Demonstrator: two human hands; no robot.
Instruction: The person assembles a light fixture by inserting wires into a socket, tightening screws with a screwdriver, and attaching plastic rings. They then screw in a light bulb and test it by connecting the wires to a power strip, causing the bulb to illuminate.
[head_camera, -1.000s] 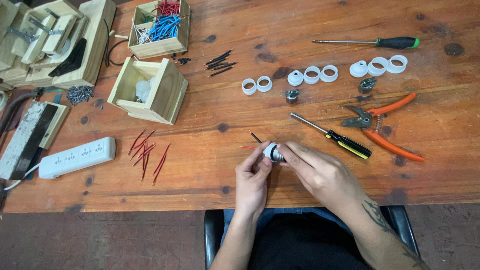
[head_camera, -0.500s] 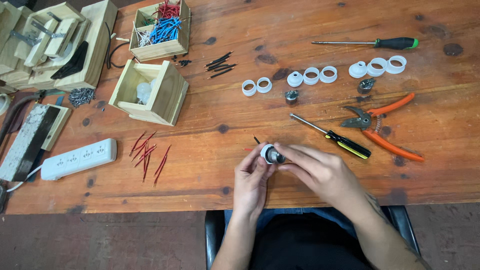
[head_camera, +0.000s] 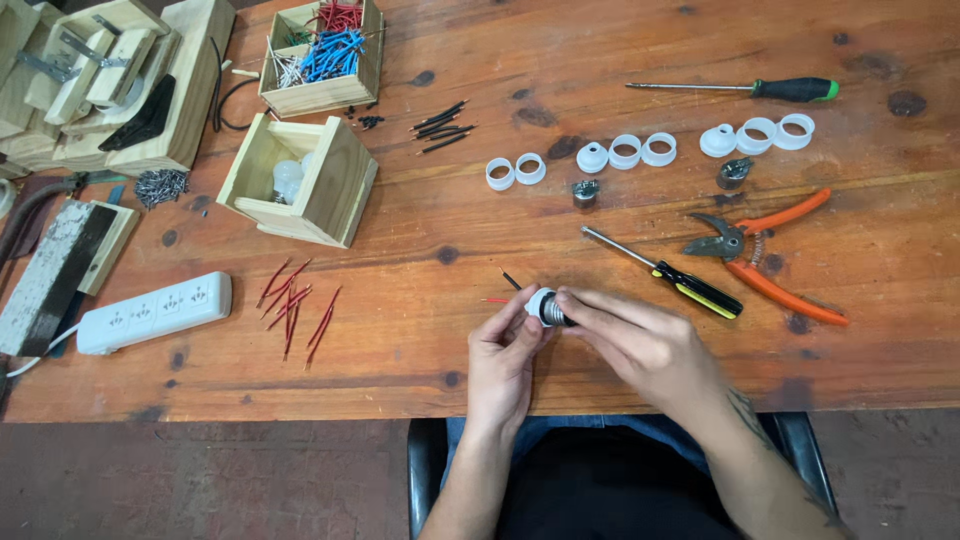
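Gripping a lamp socket (head_camera: 548, 307), both hands work near the table edge (head_camera: 250, 405).

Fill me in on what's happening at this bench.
A person seated at a wooden table holds a small white-and-metal socket part between both hands, left hand and right hand pinching it together. A short red wire and a black wire stick out beside it. Nearby lie a yellow-handled screwdriver, orange-handled cutters, a row of white rings and loose red wire pieces.
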